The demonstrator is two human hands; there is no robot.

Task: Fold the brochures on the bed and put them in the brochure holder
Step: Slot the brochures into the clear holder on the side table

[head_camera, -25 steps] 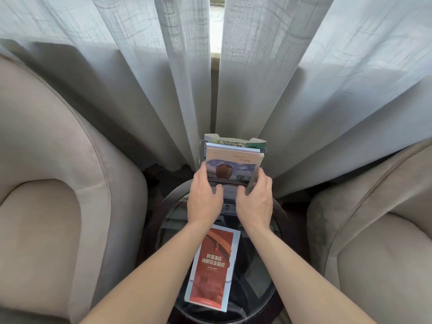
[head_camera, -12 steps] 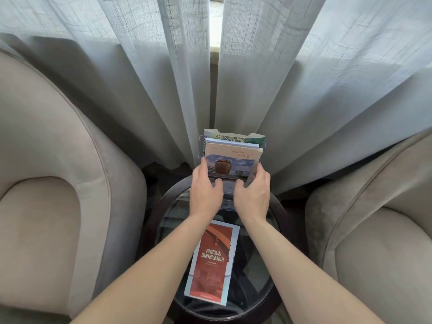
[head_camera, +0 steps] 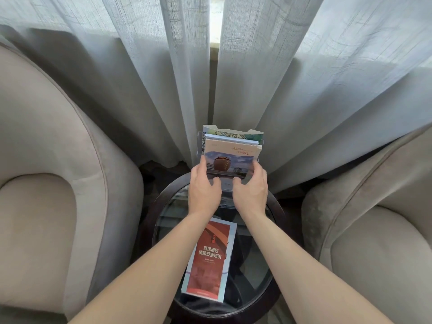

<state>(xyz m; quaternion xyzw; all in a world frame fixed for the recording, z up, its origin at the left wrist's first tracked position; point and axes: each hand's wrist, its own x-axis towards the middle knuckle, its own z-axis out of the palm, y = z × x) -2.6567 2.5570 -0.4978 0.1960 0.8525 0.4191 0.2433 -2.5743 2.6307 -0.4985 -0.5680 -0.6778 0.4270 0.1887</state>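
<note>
Gripping front brochure (head_camera: 230, 166) by both lower corners: left hand (head_camera: 203, 188), right hand (head_camera: 252, 191). Brochure upright in brochure holder (head_camera: 198, 146), others stacked behind. Red brochure (head_camera: 209, 258) flat on glass table (head_camera: 261, 272), below wrists.

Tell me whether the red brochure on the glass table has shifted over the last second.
No. The red brochure lies at the same spot and angle against the glass table's dark rim; only the camera view has drifted slightly.

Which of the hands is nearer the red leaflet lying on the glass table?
Left. The left hand is just beyond the red leaflet's far end; the right hand is beyond it and off to the right.
</note>
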